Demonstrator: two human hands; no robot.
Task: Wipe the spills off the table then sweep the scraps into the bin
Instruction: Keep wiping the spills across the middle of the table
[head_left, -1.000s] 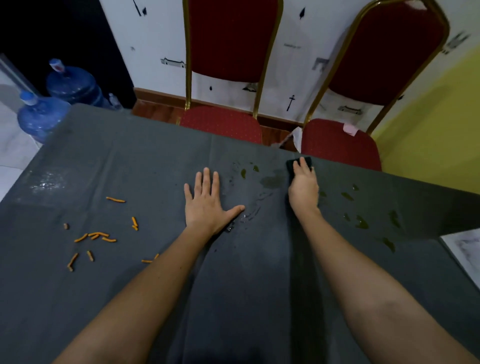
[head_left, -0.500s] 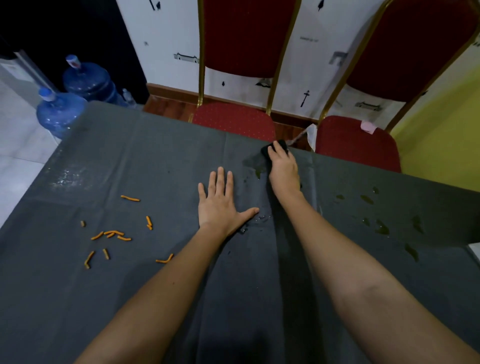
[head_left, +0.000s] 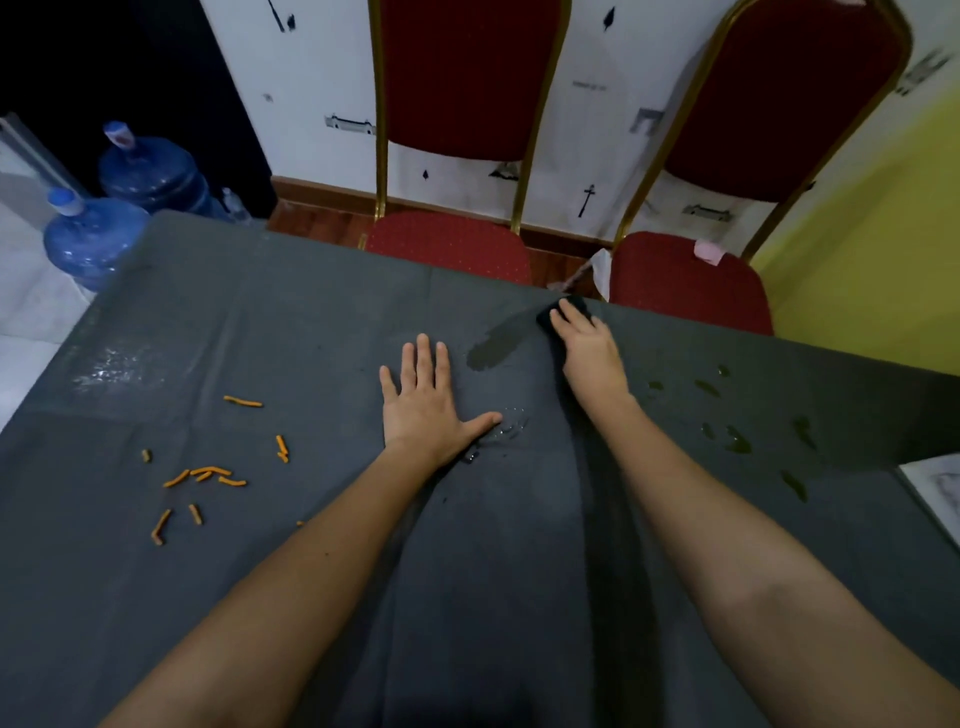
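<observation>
A grey cloth covers the table (head_left: 260, 322). My right hand (head_left: 589, 353) presses a dark wiping cloth (head_left: 558, 310) flat against the table's far edge, fingers straight; most of the cloth is hidden under the hand. A wet smear (head_left: 493, 347) lies just left of it. My left hand (head_left: 428, 402) lies flat on the table with fingers spread, small droplets (head_left: 506, 428) beside its thumb. Dark spill drops (head_left: 737, 439) dot the table to the right. Several orange scraps (head_left: 208, 475) are scattered on the left.
Two red chairs (head_left: 447, 249) (head_left: 685, 280) stand behind the far edge. Two blue water jugs (head_left: 93, 239) sit on the floor at the left. A white sheet (head_left: 935, 488) pokes in at the right edge. A wet patch (head_left: 111, 369) glistens far left.
My right hand slid the cloth left along the far edge, then back right, leaving a wet smear where drops had been. My left hand stayed put.
</observation>
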